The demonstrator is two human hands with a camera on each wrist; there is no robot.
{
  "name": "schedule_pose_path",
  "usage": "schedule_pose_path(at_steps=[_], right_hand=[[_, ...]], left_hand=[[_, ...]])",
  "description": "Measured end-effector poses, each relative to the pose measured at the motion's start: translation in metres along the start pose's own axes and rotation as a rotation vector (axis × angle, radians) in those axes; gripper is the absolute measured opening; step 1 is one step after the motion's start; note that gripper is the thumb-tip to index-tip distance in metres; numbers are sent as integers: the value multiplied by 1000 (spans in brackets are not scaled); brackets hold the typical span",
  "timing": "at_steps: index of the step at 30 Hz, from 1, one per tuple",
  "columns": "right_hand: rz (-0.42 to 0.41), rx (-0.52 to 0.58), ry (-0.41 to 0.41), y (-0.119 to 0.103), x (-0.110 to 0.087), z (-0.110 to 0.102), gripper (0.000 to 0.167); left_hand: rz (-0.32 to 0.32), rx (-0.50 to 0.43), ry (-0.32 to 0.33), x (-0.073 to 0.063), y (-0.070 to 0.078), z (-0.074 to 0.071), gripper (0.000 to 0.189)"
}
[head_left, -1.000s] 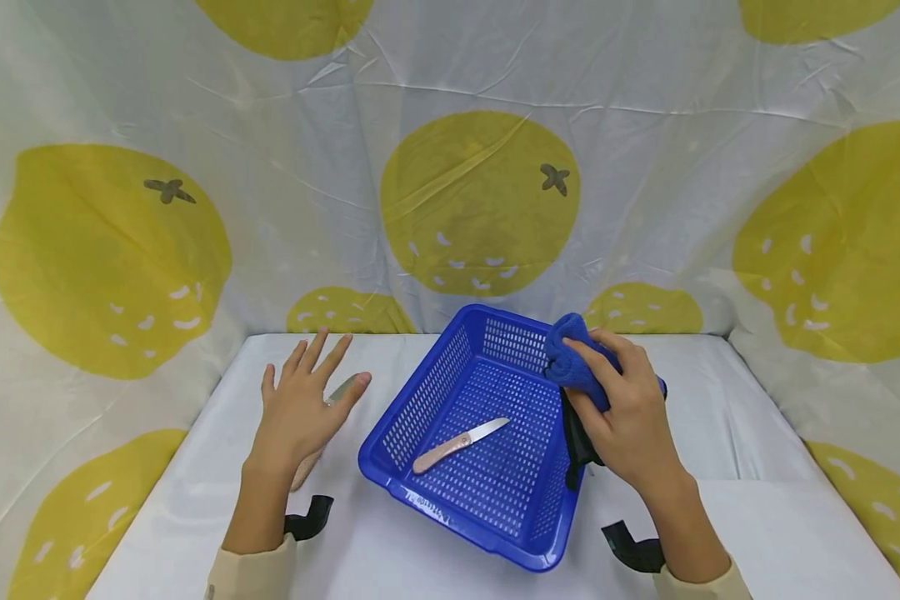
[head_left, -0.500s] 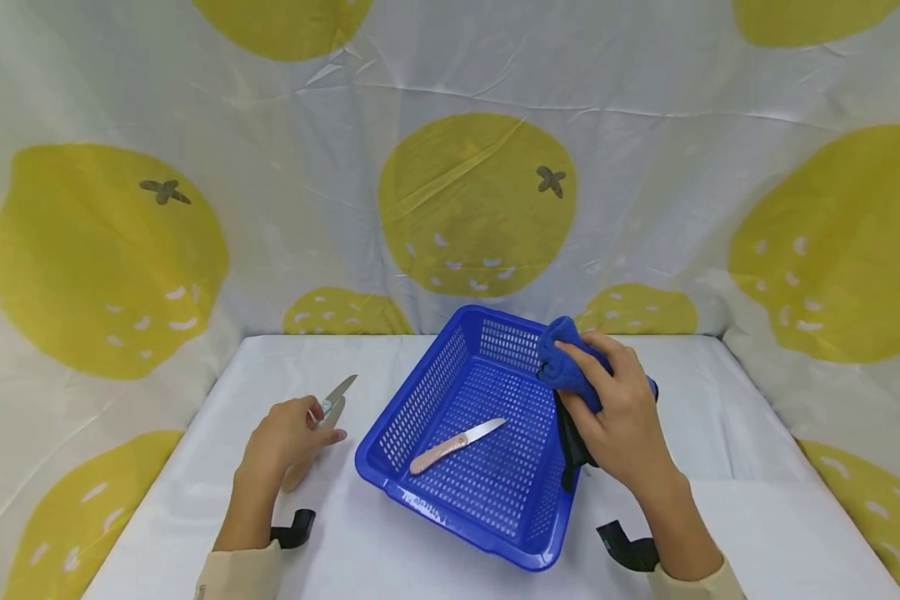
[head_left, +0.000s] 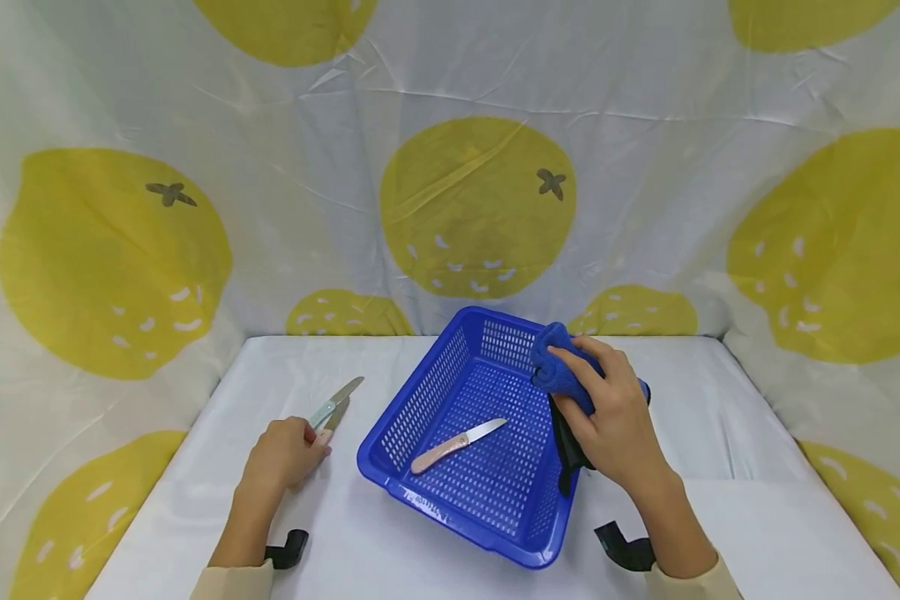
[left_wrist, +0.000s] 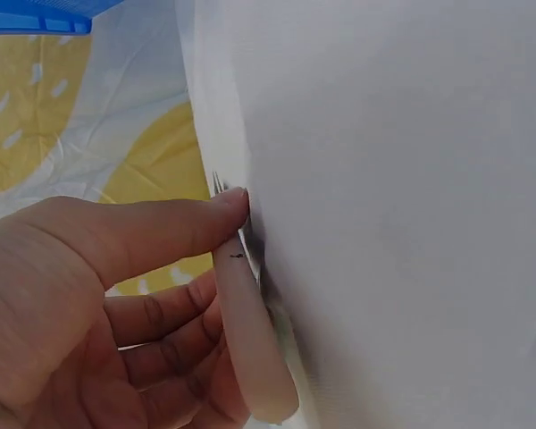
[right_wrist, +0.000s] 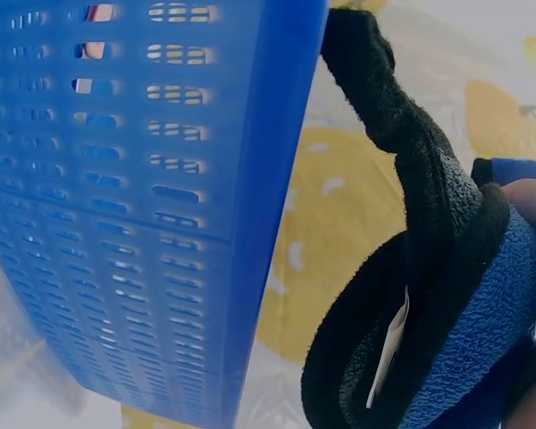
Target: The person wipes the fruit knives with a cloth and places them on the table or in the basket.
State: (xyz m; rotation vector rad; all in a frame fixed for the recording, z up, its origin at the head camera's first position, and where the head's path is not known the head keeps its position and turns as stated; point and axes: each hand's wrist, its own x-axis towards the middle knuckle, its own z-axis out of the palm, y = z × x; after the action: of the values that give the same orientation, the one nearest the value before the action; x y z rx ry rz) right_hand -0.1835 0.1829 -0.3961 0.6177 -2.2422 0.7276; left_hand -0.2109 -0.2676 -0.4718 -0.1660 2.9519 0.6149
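In the head view my left hand [head_left: 281, 457] is low over the table left of the basket. It pinches a paring knife by its pale pink handle [left_wrist: 250, 340], the thumb lying on it in the left wrist view. A second knife with a light green handle [head_left: 321, 413] lies alongside, partly hidden by the fingers. Over the right rim of a blue plastic basket [head_left: 457, 526], my right hand [head_left: 611, 408] grips a bunched blue cloth [head_left: 558, 367] with black edging, part of which hangs down. Another pink-handled knife [head_left: 441, 452] rests on the basket floor.
A white cloth covers the table [head_left: 757, 533]. Behind it and at both sides hangs a white curtain [head_left: 645, 183] with yellow lemon prints. The perforated basket wall [right_wrist: 143, 206] stands beside the right hand.
The left hand, spread above the knives a second ago, has lowered, curled its fingers and taken hold of a pink-handled knife. The right hand has shifted slightly left with the cloth.
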Motion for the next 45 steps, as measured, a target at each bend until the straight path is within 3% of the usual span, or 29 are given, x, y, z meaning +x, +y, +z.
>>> schedule_pose_path(at_steps=[6,12,21,27,31,39,45], right_hand=[[-4,-9,-24,2,2,2,49],[4,-29,-53,4,0,5,50],[12,-23,-58,3,-5,11,51],[-3,-15,-54,1,-2,13,50],[1,-8,-56,-2,-1,16,50],[-13,-3,-66,-10,5,21,49],[-35,-4,-85,-17,8,24,50]], left_hand=[[22,-68,20,-6,5,-2,31],[173,-140,70,-11,22,-7,30],[298,-251,184,-17,69,-26,30],[441,-313,290,-23,103,-31,35],[534,-319,324,-26,122,-30,38],[601,-347,315,-32,149,-23,34],[658,-313,326,-34,164,-15,33]])
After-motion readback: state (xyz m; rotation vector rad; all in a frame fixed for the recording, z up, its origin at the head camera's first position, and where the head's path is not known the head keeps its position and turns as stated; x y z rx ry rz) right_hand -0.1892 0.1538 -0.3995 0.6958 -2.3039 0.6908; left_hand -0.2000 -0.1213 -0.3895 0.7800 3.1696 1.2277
